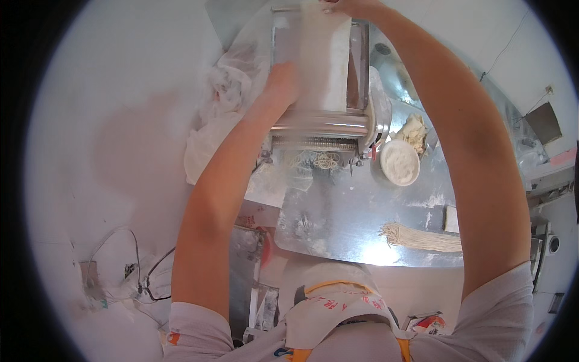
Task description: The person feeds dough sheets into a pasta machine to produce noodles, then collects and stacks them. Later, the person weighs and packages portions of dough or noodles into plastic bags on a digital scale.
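Observation:
A noodle machine (325, 125) with a shiny metal roller stands on the metal table ahead of me. A wide, pale dough sheet (329, 66) runs up from the roller along its sloped top. At the upper rim of the view, my right hand (339, 7) has its fingers closed at the sheet's top right part; the hand is partly cut off. My left hand (282, 85) is at the sheet's left edge, just above the roller. Its fingers are blurred and partly hidden there. Below the cutting rollers, a few thin noodle strands (326, 160) hang in a tangle.
A white bowl of flour (399, 163) stands right of the machine, beside crumpled dough scraps (414, 133). A bundle of cut noodles (422, 237) lies near the front edge of the metal table (338, 217). Floury plastic sheeting (226, 102) is bunched on the machine's left.

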`<state>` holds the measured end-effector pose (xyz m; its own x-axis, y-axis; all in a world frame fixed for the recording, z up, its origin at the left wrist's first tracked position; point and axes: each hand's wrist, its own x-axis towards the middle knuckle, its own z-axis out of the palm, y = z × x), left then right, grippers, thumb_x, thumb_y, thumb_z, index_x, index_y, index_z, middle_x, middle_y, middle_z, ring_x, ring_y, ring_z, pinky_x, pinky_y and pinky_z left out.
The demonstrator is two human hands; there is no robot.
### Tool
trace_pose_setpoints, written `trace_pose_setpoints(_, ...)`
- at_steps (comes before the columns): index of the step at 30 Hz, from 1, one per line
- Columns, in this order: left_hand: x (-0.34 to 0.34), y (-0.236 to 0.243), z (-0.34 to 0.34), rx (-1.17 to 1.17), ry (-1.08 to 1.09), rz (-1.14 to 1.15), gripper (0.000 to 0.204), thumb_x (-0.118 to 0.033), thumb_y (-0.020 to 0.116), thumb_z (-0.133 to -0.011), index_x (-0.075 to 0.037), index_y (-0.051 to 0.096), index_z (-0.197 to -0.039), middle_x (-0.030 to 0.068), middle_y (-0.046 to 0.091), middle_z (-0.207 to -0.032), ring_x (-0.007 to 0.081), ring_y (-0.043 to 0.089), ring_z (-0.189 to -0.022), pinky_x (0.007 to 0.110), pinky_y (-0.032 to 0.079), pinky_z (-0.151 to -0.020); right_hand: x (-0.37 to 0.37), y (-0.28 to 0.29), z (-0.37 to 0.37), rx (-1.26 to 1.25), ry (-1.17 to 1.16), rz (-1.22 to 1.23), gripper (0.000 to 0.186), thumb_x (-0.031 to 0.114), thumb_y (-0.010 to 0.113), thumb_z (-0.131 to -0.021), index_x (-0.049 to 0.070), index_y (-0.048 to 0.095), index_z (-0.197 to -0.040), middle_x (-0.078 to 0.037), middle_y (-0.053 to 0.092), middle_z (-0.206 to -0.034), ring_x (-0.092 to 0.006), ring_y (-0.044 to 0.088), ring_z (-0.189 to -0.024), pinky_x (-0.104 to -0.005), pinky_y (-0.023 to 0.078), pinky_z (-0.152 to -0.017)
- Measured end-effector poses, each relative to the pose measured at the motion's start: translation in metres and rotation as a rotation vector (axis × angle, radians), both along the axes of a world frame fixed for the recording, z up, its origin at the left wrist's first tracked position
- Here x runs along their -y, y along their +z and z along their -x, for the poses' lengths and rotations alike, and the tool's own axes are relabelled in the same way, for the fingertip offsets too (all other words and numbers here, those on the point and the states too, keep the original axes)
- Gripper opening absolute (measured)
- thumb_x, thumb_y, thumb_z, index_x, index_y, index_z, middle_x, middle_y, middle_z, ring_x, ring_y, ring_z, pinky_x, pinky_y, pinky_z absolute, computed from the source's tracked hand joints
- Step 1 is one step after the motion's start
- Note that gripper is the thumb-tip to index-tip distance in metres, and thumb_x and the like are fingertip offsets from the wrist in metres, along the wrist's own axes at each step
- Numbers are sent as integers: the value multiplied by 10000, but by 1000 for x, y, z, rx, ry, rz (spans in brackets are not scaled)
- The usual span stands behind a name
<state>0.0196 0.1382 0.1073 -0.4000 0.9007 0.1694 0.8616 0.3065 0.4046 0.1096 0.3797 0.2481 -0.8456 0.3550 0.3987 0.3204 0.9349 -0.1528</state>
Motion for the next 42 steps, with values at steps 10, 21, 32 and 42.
trace_pose_setpoints(10, -23, 0, -6, -318, -227, -296, 566, -248, 835, -855, -154, 598, -1361, 184, 615, -1341, 434, 580, -1242, 498, 506, -1028, 163, -39, -163, -746, -170, 458, 389, 249, 710, -979, 0, 668, -1275, -92, 737, -1148, -160, 671, -1052, -305, 490, -977)
trace_pose_setpoints(21, -38, -4, 6, -417, -474, -160, 763, -243, 812, -864, -131, 508, -1555, 271, 384, -1617, 472, 400, -1462, 516, 365, -1224, 354, -264, -197, -1192, -212, 2101, 492, -114, 539, -965, -33, 441, -1441, -183, 598, -1400, -284, 611, -1283, -376, 501, -1105)
trace_pose_setpoints(32, -39, -9, -12, -509, -483, -155, 651, -249, 687, -966, -118, 481, -1569, 296, 402, -1609, 471, 413, -1463, 499, 370, -1222, 299, -332, -85, -1861, 198, 2135, 899, -263, 444, -871, 97, 172, -1648, -219, 371, -1574, -351, 448, -1447, -391, 508, -1081)
trace_pose_setpoints(42, -29, -8, -13, -493, -402, -3, 609, -287, 643, -996, -82, 495, -1550, 322, 452, -1565, 471, 430, -1452, 486, 383, -1212, 297, -372, -60, -1783, 401, 1960, 986, -278, 432, -841, 194, 185, -1671, -159, 415, -1504, -297, 491, -1376, -365, 520, -1035)
